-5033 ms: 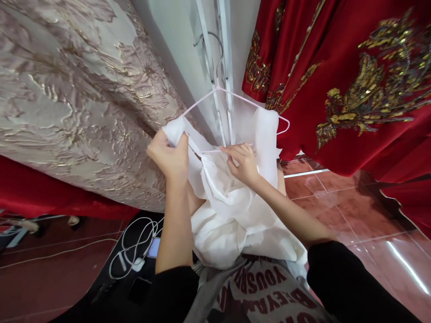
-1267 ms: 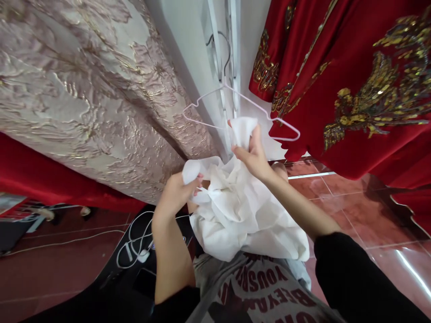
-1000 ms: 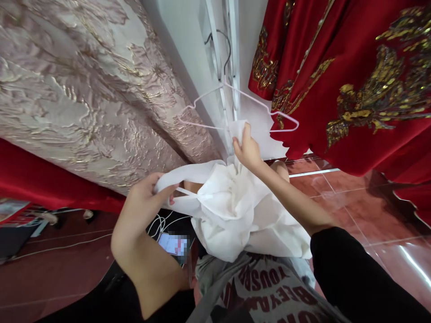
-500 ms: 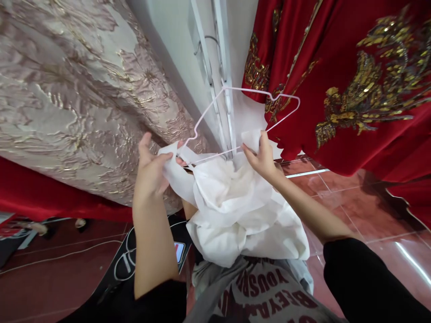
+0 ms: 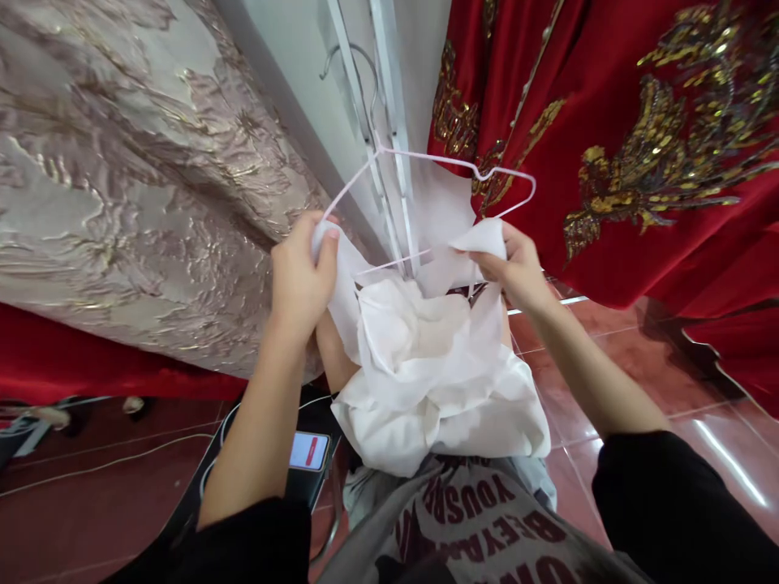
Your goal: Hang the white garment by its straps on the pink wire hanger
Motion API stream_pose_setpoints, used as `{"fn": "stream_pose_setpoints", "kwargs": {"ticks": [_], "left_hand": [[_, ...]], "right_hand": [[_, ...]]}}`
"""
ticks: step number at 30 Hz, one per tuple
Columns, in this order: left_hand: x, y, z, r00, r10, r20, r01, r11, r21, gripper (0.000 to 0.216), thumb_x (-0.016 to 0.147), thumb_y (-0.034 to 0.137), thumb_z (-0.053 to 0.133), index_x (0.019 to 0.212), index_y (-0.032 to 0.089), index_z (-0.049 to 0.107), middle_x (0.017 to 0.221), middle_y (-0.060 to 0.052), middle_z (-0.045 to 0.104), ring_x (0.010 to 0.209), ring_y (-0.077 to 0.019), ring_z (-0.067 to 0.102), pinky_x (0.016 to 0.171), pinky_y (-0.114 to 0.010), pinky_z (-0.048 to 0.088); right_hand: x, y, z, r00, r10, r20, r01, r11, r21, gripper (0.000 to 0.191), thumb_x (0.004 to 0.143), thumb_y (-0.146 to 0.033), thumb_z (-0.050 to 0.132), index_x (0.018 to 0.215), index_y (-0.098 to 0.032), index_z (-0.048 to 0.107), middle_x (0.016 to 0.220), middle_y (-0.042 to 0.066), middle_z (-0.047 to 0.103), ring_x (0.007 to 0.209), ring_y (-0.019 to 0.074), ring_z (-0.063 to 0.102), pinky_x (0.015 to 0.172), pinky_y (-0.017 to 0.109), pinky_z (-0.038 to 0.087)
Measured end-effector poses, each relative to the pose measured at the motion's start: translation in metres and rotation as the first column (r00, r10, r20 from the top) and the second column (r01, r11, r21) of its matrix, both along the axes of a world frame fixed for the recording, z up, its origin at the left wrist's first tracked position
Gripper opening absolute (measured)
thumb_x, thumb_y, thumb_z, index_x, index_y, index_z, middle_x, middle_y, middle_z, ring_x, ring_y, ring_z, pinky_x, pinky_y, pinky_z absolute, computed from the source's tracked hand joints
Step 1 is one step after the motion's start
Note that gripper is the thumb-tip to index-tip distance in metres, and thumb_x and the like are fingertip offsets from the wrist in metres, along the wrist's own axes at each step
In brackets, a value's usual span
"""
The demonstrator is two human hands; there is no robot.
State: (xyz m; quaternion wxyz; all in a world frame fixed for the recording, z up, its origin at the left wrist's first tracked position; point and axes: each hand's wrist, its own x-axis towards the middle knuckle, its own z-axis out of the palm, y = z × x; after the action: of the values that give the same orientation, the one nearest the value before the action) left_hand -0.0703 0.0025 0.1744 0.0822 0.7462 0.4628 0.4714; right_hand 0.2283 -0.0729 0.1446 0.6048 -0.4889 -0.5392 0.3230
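A white garment of thin fabric lies bunched on my lap, its upper part spread around a pale pink wire hanger. My left hand is closed on the garment's left strap, at the hanger's left shoulder. On the other side my right hand grips the right strap between thumb and fingers, just below the hanger's right end. The hanger's metal hook points up and away from me. Its bottom bar runs between my hands, partly hidden by the cloth.
Pale brocade cloth hangs on the left, and a red garment with gold sequins on the right. White metal rails stand ahead. A phone and white cable lie on a black surface by my left forearm. The floor is red tile.
My left hand has moved up and right, drawing the left strap over the hanger's shoulder. My right hand has shifted right with the other strap. The hanger has moved slightly left.
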Motion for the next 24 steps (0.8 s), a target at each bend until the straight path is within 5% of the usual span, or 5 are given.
{"fn": "stream_pose_setpoints", "kwargs": {"ticks": [3, 7, 15, 19, 24], "left_hand": [[-0.012, 0.002, 0.009, 0.996, 0.054, -0.068, -0.049, 0.996, 0.078, 0.025, 0.103, 0.033, 0.062, 0.116, 0.018, 0.078, 0.096, -0.003, 0.077, 0.081, -0.0192, 0.065, 0.077, -0.029, 0.048], [-0.023, 0.01, 0.019, 0.99, 0.101, -0.1, -0.087, 0.987, 0.136, 0.029, 0.101, 0.037, 0.064, 0.11, 0.015, 0.081, 0.088, -0.001, 0.076, 0.069, -0.0146, 0.056, 0.069, -0.026, 0.041], [-0.033, 0.008, 0.027, 0.98, 0.138, -0.14, -0.11, 0.976, 0.189, 0.039, 0.102, 0.043, 0.059, 0.112, 0.012, 0.08, 0.092, -0.003, 0.077, 0.075, -0.0139, 0.06, 0.074, -0.023, 0.043], [-0.033, 0.011, 0.024, 0.987, 0.103, -0.122, -0.079, 0.98, 0.182, 0.037, 0.102, 0.043, 0.06, 0.111, 0.014, 0.08, 0.094, -0.003, 0.079, 0.079, -0.0157, 0.064, 0.075, -0.024, 0.046], [-0.028, 0.013, 0.019, 0.992, 0.057, -0.113, -0.037, 0.985, 0.17, 0.039, 0.104, 0.044, 0.058, 0.112, 0.014, 0.081, 0.096, -0.004, 0.08, 0.079, -0.0158, 0.063, 0.075, -0.025, 0.046]], "right_hand": [[0.037, -0.004, 0.014, 0.989, -0.102, -0.107, 0.089, 0.989, -0.116, 0.016, 0.074, -0.025, 0.076, 0.085, -0.019, 0.066, 0.06, -0.004, 0.048, 0.051, 0.0074, 0.035, 0.047, 0.024, 0.029], [0.075, 0.013, 0.033, 0.967, -0.219, -0.127, 0.202, 0.97, -0.133, 0.01, 0.075, -0.019, 0.073, 0.081, -0.018, 0.065, 0.064, -0.002, 0.054, 0.048, 0.0063, 0.036, 0.045, 0.025, 0.03], [0.084, 0.073, 0.043, 0.943, -0.327, 0.059, 0.33, 0.903, -0.274, 0.016, 0.084, -0.015, 0.075, 0.076, -0.019, 0.061, 0.054, -0.002, 0.046, 0.047, 0.0087, 0.036, 0.045, 0.025, 0.027], [0.078, 0.071, 0.041, 0.979, -0.198, 0.047, 0.2, 0.894, -0.402, 0.024, 0.081, -0.016, 0.079, 0.07, -0.02, 0.058, 0.051, -0.004, 0.041, 0.046, 0.0072, 0.029, 0.043, 0.023, 0.022], [0.054, 0.048, 0.082, 0.994, -0.05, 0.093, 0.074, 0.958, -0.275, 0.01, 0.089, -0.009, 0.067, 0.083, -0.017, 0.067, 0.058, -0.002, 0.05, 0.045, 0.0064, 0.032, 0.043, 0.024, 0.024]]}}
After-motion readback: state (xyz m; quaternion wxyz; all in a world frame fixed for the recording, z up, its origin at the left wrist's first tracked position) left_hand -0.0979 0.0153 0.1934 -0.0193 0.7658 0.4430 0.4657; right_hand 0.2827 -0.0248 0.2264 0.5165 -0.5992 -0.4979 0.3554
